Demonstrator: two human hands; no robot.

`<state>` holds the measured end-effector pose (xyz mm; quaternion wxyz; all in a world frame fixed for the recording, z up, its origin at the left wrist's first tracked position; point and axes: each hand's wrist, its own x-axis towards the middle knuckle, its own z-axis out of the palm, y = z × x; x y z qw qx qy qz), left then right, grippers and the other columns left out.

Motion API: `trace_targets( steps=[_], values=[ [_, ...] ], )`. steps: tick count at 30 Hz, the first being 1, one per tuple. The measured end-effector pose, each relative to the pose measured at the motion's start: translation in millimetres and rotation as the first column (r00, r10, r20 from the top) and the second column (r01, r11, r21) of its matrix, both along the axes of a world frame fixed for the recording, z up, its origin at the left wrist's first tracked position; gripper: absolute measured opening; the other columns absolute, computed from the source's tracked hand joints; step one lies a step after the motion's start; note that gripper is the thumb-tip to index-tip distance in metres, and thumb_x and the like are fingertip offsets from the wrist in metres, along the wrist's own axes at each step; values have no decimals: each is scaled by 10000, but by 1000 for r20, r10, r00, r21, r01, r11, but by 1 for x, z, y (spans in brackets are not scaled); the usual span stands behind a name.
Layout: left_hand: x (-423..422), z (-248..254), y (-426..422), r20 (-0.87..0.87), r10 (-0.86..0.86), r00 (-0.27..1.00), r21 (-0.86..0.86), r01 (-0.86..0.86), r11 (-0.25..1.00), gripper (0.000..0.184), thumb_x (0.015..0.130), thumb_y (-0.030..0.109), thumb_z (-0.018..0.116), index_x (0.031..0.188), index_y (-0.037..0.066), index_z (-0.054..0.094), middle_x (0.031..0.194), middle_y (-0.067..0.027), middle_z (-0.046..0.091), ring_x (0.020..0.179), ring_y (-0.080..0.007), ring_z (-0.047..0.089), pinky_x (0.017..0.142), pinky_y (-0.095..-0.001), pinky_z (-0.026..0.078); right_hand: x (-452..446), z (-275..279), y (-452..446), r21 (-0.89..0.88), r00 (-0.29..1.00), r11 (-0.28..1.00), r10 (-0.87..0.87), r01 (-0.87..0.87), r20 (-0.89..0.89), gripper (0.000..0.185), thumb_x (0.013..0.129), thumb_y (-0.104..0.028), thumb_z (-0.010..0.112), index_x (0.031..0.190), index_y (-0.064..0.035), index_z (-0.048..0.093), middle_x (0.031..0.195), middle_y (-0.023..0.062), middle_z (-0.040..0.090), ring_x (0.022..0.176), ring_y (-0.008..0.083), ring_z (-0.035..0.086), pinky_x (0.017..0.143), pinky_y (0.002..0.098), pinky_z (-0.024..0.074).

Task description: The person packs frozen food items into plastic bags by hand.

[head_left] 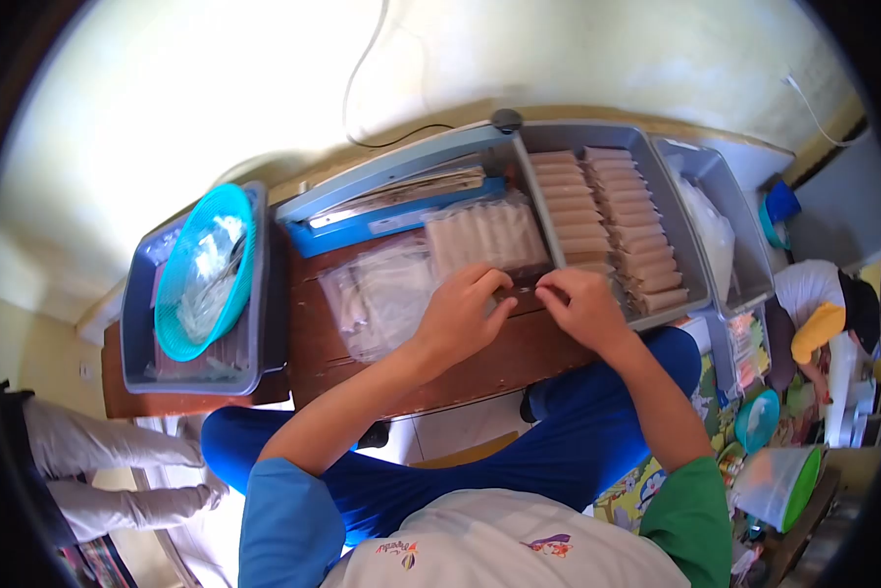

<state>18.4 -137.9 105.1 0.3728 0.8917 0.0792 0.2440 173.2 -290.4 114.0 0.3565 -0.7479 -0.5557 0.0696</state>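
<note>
My left hand [468, 312] is over the front of the brown wooden table, its fingers curled and its thumb apart from the forefinger. Facing it, my right hand [585, 306] has its fingertips pinched together; what is between them is too small to make out. Just beyond both hands lies a clear plastic pack of pale tube-shaped pieces [484, 238], side by side in a row. Left of it are flat clear plastic bags [381, 294], loosely piled. A grey tray [690, 294] beside my right hand holds two columns of wrapped brownish tubes [641, 230].
A blue sealer-like device [401, 223] lies behind the pack. At left, a turquoise basket [169, 328] leans in a dark grey bin [254, 377]. Another grey bin [754, 284] with white plastic stands right. A person [808, 304] bends at far right; another person's legs [117, 441] show left.
</note>
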Motion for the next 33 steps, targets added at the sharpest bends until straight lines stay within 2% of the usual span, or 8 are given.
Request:
trace_targets(
  steps=[5,7,10,12,13,15,21,33],
  values=[
    [74,-18,-19,79,-79,994,75,73,994,155,789,90,704,914,23,642,950,-127,628,982,-342,576,851,-408,469,63,-10,-21,-63,975,975,-215,211,-59,119,806,-115,674,862,-12,692,763,172,669,698,340,655,657,411,512],
    [96,-19,-23,90,-99,991,90,91,992,139,781,79,702,897,24,649,955,-125,628,994,-338,571,862,-401,465,81,-14,-25,-225,970,944,-241,239,18,128,800,-124,666,873,-28,710,782,191,677,734,355,667,698,433,523],
    [128,-22,-25,2,-99,995,242,96,966,67,787,98,679,829,46,683,926,-104,640,1011,-301,574,863,-389,468,88,-19,-23,-355,957,889,-259,289,129,142,784,-103,650,893,-55,728,814,215,678,802,366,676,749,449,532],
    [143,-20,-29,-194,-65,979,510,157,846,67,775,115,659,782,84,718,867,-96,677,958,-282,620,889,-380,458,94,-26,-23,-385,952,872,-261,303,159,152,775,-100,668,909,-59,726,826,209,680,806,372,670,753,452,528],
    [149,-16,-30,-195,-75,978,507,166,846,67,775,115,659,782,84,718,867,-96,677,958,-282,620,889,-380,458,97,-32,-22,-410,950,859,-249,307,189,168,765,-98,686,926,-63,723,838,204,681,811,378,665,758,455,524],
    [162,-10,-35,-505,-49,862,536,357,765,102,765,130,647,802,104,739,810,-99,703,869,-285,678,836,-383,501,101,-45,-19,-418,942,848,-256,326,215,168,762,-94,678,920,-56,723,843,210,680,823,385,665,769,462,527],
    [188,-25,-44,-576,-2,817,540,383,750,125,758,125,648,834,103,746,852,-109,723,816,-266,717,647,-382,559,100,-54,-15,-525,915,757,-249,388,317,143,780,-71,620,878,-19,711,854,240,676,848,406,666,763,491,537],
    [184,-30,-40,-511,-42,859,517,345,783,153,706,195,670,801,98,739,794,-119,711,781,-278,705,684,-398,552,95,-39,-19,-495,892,750,-298,438,338,192,838,-79,548,932,-63,715,914,207,694,895,370,682,767,474,545]
  ],
)
